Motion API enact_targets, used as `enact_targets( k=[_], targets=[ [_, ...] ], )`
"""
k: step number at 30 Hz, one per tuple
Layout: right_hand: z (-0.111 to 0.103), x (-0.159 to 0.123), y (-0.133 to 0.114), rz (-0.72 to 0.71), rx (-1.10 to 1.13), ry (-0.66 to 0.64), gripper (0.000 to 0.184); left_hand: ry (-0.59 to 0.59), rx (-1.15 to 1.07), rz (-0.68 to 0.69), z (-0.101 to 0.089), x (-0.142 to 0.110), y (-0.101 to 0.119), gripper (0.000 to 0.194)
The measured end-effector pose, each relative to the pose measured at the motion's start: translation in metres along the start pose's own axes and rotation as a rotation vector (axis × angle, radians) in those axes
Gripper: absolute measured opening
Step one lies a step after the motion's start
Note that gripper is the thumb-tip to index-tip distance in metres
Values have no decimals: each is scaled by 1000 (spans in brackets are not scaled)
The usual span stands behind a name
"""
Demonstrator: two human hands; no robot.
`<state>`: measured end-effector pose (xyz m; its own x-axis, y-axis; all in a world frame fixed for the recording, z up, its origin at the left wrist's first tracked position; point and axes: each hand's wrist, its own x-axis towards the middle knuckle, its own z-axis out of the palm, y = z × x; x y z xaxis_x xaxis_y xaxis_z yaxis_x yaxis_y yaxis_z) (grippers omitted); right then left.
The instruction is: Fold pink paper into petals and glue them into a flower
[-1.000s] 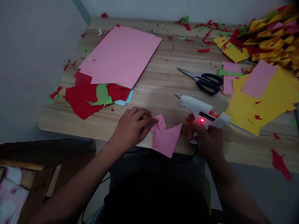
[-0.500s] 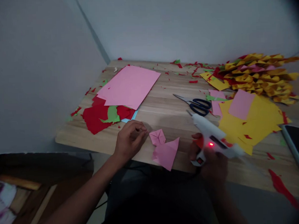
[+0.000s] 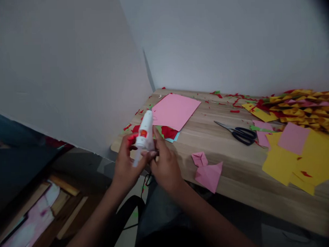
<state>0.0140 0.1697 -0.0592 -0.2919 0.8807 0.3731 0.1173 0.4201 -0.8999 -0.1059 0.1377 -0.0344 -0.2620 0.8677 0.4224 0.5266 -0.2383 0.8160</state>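
A white hot glue gun [image 3: 146,126] is held over the table's left front edge, its nozzle pointing away from me. A clear glue stick [image 3: 137,156] sticks out of its rear. My left hand [image 3: 126,164] is closed around the gun's left side, with red light glowing on its fingers. From the right, my right hand [image 3: 166,165] grips the gun's lower part; the handle is mostly hidden. To the right of my hands lie a small folded pink paper piece [image 3: 199,159] and, touching it, a larger pink paper piece [image 3: 209,176].
Pink sheets [image 3: 177,110] lie over red, green and blue paper at the back left. Blue-handled scissors [image 3: 239,133] rest mid-table. Yellow sheets [image 3: 281,159] and a folded yellow paper construction [image 3: 309,109] occupy the right. Paper scraps litter the back edge by the wall [image 3: 218,38].
My right hand has carried the glue gun left, away from the pink pieces. My left hand, previously beside the folded piece, has closed on the gun. The view has swung left and up.
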Motion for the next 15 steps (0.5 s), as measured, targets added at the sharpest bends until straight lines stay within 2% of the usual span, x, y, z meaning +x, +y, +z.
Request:
enact_targets(
  k=[1,4,7,9,11,13,15],
  targets=[
    [13,10,1,2,-16,-45,74,62,0,-16,-4,3,-6,52],
    [46,27,7,38,-30,-63,76,190,31,-39,-13,18,-29,46],
    [58,23,15,47,4,-81,86,198,31,-80,-24,48,-61,52],
    [51,5,17,35,-12,-45,82,250,214,-145,-31,74,-86,52],
    [34,-22,18,48,-20,-1,64,269,268,-183,-34,98,-109,60],
    [12,-54,16,103,50,-17,42,296,319,-215,-33,114,-128,62],
    [-8,-85,15,192,74,-71,33,310,353,-247,-29,120,-142,60]
  ],
)
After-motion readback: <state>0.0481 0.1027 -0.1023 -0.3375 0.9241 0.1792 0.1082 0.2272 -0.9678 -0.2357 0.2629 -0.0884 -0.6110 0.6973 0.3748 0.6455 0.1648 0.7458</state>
